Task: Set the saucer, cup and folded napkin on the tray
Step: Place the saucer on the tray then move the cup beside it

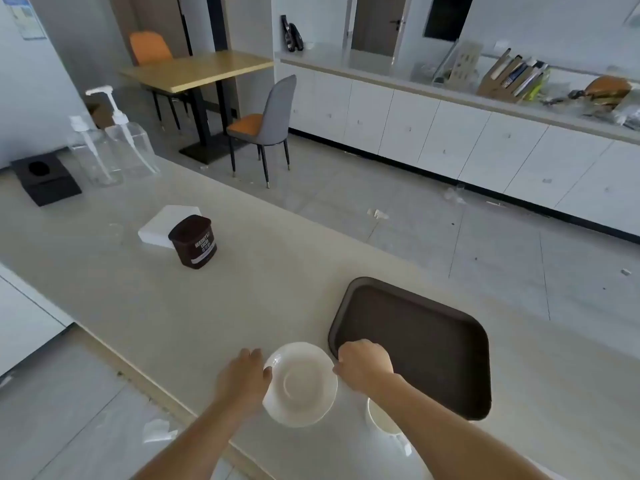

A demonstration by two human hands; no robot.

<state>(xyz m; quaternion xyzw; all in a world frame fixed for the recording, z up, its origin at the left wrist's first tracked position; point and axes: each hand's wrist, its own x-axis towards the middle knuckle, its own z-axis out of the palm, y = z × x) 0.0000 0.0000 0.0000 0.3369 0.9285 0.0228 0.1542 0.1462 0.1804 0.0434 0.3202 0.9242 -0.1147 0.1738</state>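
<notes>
A white saucer (300, 384) lies on the pale counter just left of the dark brown tray (415, 344). My left hand (244, 375) grips the saucer's left rim and my right hand (363, 365) pinches its right rim, resting over the tray's near-left corner. A white cup (381, 415) stands close to the counter's front edge, partly hidden under my right forearm. A white folded napkin (162, 225) lies farther back on the left, behind a brown cocoa tub (194, 242).
Two clear pump bottles (114, 147) and a black tissue box (45, 180) stand at the counter's far left. The counter edge runs diagonally on the right, with floor, a grey chair (266, 123) and white cabinets beyond.
</notes>
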